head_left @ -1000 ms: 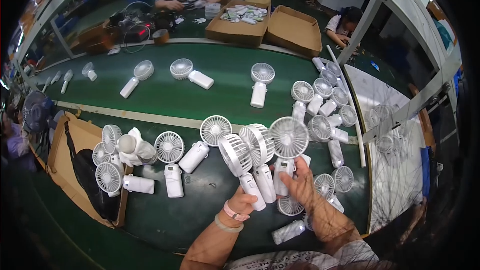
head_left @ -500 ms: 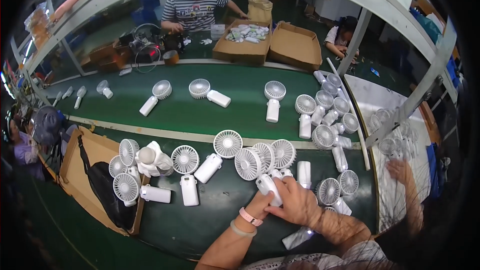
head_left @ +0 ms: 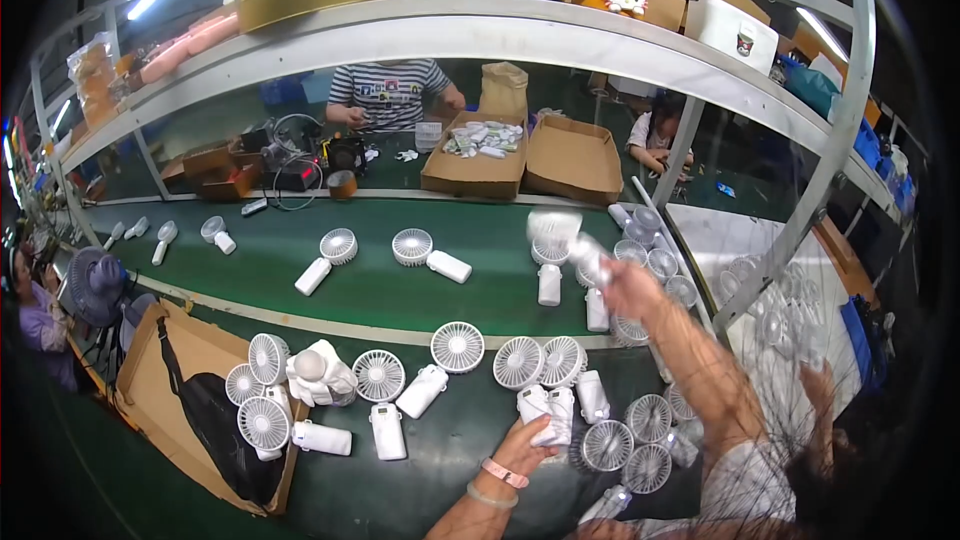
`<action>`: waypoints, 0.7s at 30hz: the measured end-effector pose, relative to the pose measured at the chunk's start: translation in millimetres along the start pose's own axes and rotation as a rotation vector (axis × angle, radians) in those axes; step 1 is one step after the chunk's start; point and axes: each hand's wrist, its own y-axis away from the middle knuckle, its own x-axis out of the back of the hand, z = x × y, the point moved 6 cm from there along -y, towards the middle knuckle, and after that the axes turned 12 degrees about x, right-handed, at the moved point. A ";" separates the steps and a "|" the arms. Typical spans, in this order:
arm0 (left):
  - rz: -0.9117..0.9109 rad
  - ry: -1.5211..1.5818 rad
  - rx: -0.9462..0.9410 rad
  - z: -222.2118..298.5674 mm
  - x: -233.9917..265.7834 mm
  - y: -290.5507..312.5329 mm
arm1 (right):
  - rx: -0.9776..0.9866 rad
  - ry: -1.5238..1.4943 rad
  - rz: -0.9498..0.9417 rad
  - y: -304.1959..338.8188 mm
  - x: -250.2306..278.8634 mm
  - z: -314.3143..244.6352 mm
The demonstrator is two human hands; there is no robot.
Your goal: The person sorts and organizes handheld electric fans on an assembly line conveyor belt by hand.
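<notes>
My left hand, with a pink band at the wrist, grips the handle of a white handheld fan that lies among several like it on the near green table. My right hand is raised and stretched out over the green conveyor belt. It holds another white handheld fan, which is blurred by motion. Just below that fan, more white fans stand on the belt.
Several fans lie spread along the belt and the near table. An open cardboard box with a black bag is at the left. Cardboard boxes and a person in a striped shirt are across the belt. A metal frame post stands at the right.
My right hand left the cluster of fans near me, swung out to the right and now holds a fan up over the belt. My left hand stayed on a fan handle. The view tilted up.
</notes>
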 end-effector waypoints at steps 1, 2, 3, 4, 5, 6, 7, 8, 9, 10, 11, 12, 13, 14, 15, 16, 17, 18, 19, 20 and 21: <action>0.061 0.018 0.012 0.5 15.2 9.4 | 0.152 0.104 -0.100 -6.7 -37.1 -25.9; 0.028 -0.001 0.025 -11.3 18.9 -4.1 | 0.351 -0.005 -0.105 -26.5 -30.8 -68.7; 0.002 -0.167 -0.052 -23.2 41.2 -18.7 | 0.533 -0.068 -0.157 -29.5 -36.8 -96.2; -0.012 -0.333 -0.130 -24.7 54.8 -25.8 | 0.677 -0.132 -0.005 -48.3 -19.0 -96.6; -0.117 -0.104 0.045 -13.9 16.9 -15.6 | 0.656 -0.005 -0.011 -48.5 -21.2 -93.6; -0.113 -0.109 0.047 -12.0 13.0 -17.0 | 0.629 0.119 -0.023 -39.0 -34.3 -88.0; -0.198 -0.114 0.016 -10.4 3.4 -21.1 | 0.549 0.199 -0.095 -21.8 -44.0 -76.4; -0.218 -0.106 -0.059 -5.5 11.7 -4.1 | 0.427 0.240 -0.226 -5.9 -76.5 -36.7; -0.229 -0.099 -0.077 -3.8 16.1 -0.9 | 0.370 0.326 -0.263 14.6 -89.2 -21.0; -0.238 -0.103 -0.065 -4.1 10.4 -2.5 | 0.328 0.427 -0.273 36.7 -86.5 -16.8; -0.211 -0.134 -0.102 -0.6 3.3 -3.6 | 0.342 0.548 -0.320 57.8 -74.9 -18.2; -0.180 -0.167 -0.139 1.2 -1.1 -5.0 | 0.351 0.665 -0.367 77.8 -62.5 -16.5; -0.136 -0.145 -0.153 0.4 6.1 -2.9 | 0.327 0.620 -0.363 95.3 -57.7 -5.1; -0.129 -0.154 -0.147 -0.6 7.5 -1.8 | 0.308 0.582 -0.351 115.6 -51.7 3.6; -0.091 -0.229 -0.183 0.3 9.9 1.0 | 0.254 0.462 -0.379 133.6 -44.1 14.9; -0.067 -0.307 -0.213 0.5 7.7 1.0 | 0.209 0.350 -0.395 152.7 -28.6 25.0; -0.086 -0.325 -0.198 -1.6 -2.4 -2.1 | 0.088 0.178 -0.369 157.2 11.1 61.0; -0.050 -0.484 -0.155 -5.4 -12.2 -6.0 | -0.032 -0.002 -0.348 158.1 47.7 106.6; -0.008 -0.637 -0.114 -8.6 -21.6 -7.9 | -0.092 0.022 -0.255 174.3 70.6 142.6; -0.011 -0.649 -0.102 -10.0 -46.1 -3.6 | -0.158 0.041 -0.163 187.6 87.3 165.4; 0.013 -0.747 -0.203 -6.4 -80.3 8.1 | -0.166 0.026 -0.166 203.2 67.0 153.4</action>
